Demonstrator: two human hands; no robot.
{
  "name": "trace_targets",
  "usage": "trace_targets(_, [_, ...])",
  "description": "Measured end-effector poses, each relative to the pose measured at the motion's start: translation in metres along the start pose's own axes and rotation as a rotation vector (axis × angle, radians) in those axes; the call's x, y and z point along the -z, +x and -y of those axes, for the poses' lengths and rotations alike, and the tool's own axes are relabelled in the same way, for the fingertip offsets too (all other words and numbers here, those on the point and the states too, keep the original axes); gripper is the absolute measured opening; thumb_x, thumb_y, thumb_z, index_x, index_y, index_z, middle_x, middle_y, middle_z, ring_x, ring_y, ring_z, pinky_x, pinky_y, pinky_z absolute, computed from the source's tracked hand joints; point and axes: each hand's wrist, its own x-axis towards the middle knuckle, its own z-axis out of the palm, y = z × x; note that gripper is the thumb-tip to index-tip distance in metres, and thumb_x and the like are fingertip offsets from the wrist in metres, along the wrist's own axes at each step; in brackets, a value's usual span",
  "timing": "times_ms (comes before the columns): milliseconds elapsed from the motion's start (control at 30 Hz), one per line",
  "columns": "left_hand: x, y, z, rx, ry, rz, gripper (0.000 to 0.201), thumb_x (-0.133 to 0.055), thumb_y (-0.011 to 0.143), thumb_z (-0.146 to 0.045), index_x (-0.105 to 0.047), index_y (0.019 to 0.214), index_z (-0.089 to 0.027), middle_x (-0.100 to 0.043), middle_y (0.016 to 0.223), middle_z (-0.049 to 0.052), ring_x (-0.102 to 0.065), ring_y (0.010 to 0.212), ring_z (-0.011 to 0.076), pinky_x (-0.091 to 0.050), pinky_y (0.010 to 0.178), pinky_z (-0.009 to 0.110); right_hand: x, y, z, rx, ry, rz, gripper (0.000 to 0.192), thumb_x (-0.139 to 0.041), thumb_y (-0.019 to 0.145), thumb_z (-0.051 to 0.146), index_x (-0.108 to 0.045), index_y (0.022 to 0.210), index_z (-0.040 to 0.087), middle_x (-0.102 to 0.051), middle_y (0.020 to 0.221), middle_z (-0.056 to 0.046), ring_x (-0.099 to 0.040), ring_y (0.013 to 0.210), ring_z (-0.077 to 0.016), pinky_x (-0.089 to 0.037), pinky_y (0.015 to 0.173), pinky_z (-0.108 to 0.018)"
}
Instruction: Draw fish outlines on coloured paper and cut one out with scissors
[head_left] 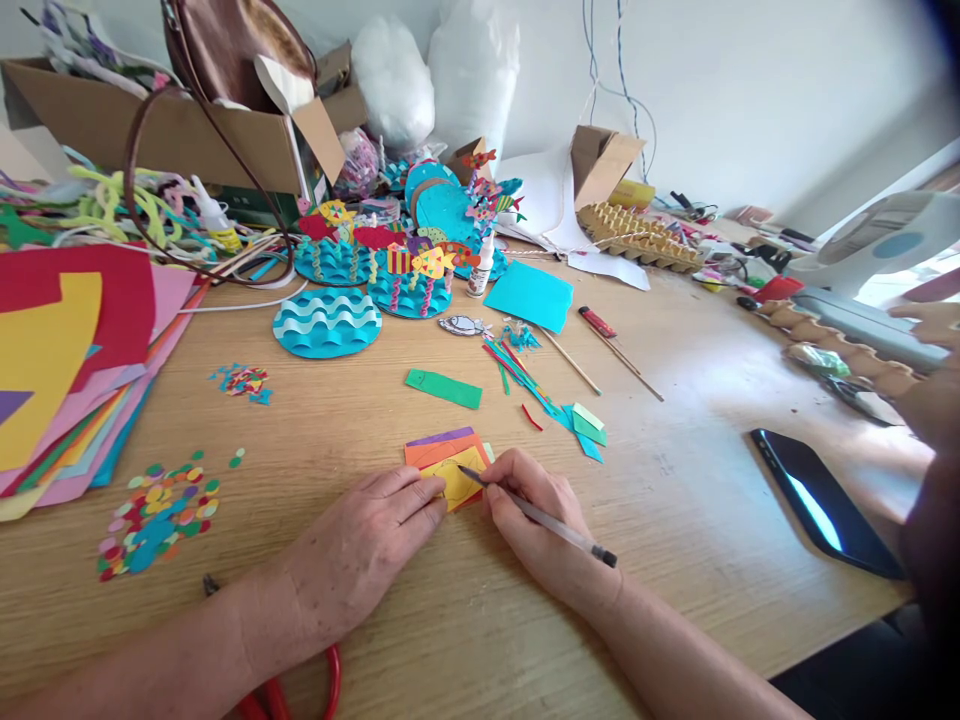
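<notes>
My right hand (536, 520) grips a pen (559, 530) whose tip rests on a small yellow paper piece (457, 480). That piece lies on a little stack of orange and purple paper (439, 445) on the wooden table (675, 480). My left hand (367, 545) lies flat with its fingertips pressing the left edge of the yellow piece. Both forearms reach in from the near edge.
Coloured paper sheets (67, 360) lie at left, paper dots (157, 515) near my left arm, red scissors (300, 690) under it. Blue wave discs with paper fish (326, 322) sit behind. A phone (821, 500) lies at right, where another person's hand (930, 330) shows. Cardboard boxes (172, 125) stand at the back.
</notes>
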Motion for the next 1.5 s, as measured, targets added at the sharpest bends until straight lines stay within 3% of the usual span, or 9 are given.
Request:
trace_targets(300, [0.001,0.001,0.000,0.011,-0.002,0.008,0.033,-0.034,0.092,-0.004,-0.058,0.109,-0.016,-0.063,0.111,0.003,-0.056,0.101,0.0170,-0.047,0.089,0.028,0.005,0.004,0.006,-0.124,0.357,-0.075,0.009,-0.045,0.073,0.021,-0.053,0.077,0.020,-0.056,0.057,0.003,-0.051,0.055,-0.0133,-0.040,0.054,-0.025])
trace_targets(433, [-0.002,0.001,0.001,0.001,0.001,-0.034,0.033,-0.029,0.095,-0.007,-0.058,0.108,-0.015,-0.063,0.111,0.005,-0.055,0.101,0.0182,-0.047,0.089,0.031,0.021,0.005,0.014,-0.140,0.514,0.000,0.012,-0.045,0.074,0.023,-0.056,0.079,0.020,-0.057,0.059,0.002,-0.053,0.061,-0.0134,-0.042,0.060,-0.025])
trace_targets(633, [-0.005,-0.002,0.002,-0.012,-0.008,-0.059,0.035,-0.025,0.097,-0.012,-0.058,0.109,-0.013,-0.063,0.108,0.005,-0.053,0.102,0.0190,-0.046,0.090,0.032,0.025,-0.007,0.017,-0.209,0.391,0.145,0.011,-0.049,0.072,0.026,-0.054,0.078,0.020,-0.058,0.062,0.001,-0.049,0.057,-0.0134,-0.036,0.052,-0.024])
trace_targets(867, [-0.003,-0.001,0.002,-0.037,0.013,-0.047,0.038,-0.023,0.096,-0.009,-0.058,0.110,-0.012,-0.062,0.110,0.007,-0.053,0.102,0.0195,-0.045,0.090,0.032,0.007,-0.012,0.004,-0.105,0.208,0.086,0.005,-0.046,0.073,0.023,-0.051,0.074,0.020,-0.047,0.055,0.005,-0.039,0.048,-0.0102,-0.030,0.046,-0.021])
trace_targets(1233, [-0.003,-0.002,0.003,-0.057,0.004,-0.032,0.039,-0.022,0.097,-0.013,-0.059,0.112,-0.012,-0.060,0.113,0.008,-0.053,0.101,0.0216,-0.049,0.088,0.035,0.007,-0.012,0.005,0.036,0.072,0.082,0.006,-0.046,0.072,0.017,-0.050,0.069,0.021,-0.044,0.050,0.006,-0.038,0.042,-0.0086,-0.030,0.043,-0.020])
trace_targets(1500, [-0.007,-0.003,0.004,-0.056,-0.021,-0.038,0.035,-0.026,0.096,-0.013,-0.058,0.111,-0.012,-0.059,0.115,0.008,-0.051,0.104,0.0229,-0.049,0.089,0.037,0.007,-0.012,0.007,0.042,0.022,0.079,0.008,-0.046,0.070,0.015,-0.050,0.069,0.021,-0.044,0.050,0.007,-0.039,0.042,-0.0088,-0.030,0.044,-0.020])
